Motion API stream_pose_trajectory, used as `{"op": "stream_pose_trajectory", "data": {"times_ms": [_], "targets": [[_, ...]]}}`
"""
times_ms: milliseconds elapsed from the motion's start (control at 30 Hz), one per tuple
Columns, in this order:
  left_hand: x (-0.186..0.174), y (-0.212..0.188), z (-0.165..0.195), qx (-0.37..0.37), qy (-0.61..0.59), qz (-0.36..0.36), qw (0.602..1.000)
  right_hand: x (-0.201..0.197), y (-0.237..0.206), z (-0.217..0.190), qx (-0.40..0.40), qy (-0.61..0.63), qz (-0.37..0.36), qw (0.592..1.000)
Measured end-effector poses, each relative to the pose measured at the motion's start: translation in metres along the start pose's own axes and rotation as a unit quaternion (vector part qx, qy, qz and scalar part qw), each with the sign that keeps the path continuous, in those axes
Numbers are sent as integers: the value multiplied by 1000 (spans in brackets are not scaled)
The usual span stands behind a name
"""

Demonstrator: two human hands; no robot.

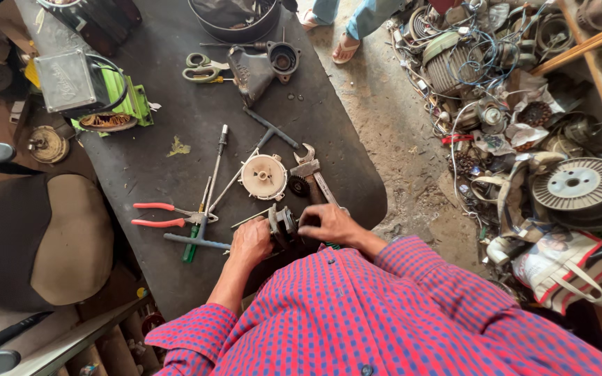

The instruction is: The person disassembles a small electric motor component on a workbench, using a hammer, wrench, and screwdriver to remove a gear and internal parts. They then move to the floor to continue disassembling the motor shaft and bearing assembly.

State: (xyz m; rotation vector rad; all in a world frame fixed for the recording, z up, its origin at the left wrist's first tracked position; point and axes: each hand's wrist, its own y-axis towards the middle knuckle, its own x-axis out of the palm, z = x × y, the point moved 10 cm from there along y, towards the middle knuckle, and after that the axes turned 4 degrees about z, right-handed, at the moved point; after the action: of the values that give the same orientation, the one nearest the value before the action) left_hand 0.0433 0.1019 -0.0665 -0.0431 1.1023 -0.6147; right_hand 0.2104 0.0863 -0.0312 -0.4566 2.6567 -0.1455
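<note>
My left hand and my right hand both grip a small grey metal motor part at the near edge of the dark workbench. The part sits between the two hands, partly hidden by my fingers. Just beyond it lie a round white plastic fan cover, an adjustable wrench and a small black round piece. To the left of my left hand are red-handled pliers and several screwdrivers. My red and blue checked sleeves fill the bottom of the view.
Scissors, a T-handled wrench, a dark motor housing, a black bowl and a green-based machine lie farther back. A brown seat stands left. Scrap motors, wire and a spool are heaped right. Another person's sandalled feet stand beyond.
</note>
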Motion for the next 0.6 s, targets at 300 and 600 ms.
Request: {"op": "stream_pose_trajectory", "data": {"times_ms": [300, 600], "targets": [[2, 2, 1, 10, 20, 1, 1000, 8, -3, 7, 70, -59, 4, 996], [0, 2, 2, 15, 24, 3, 1000, 5, -19, -21, -1, -34, 35, 999]]}}
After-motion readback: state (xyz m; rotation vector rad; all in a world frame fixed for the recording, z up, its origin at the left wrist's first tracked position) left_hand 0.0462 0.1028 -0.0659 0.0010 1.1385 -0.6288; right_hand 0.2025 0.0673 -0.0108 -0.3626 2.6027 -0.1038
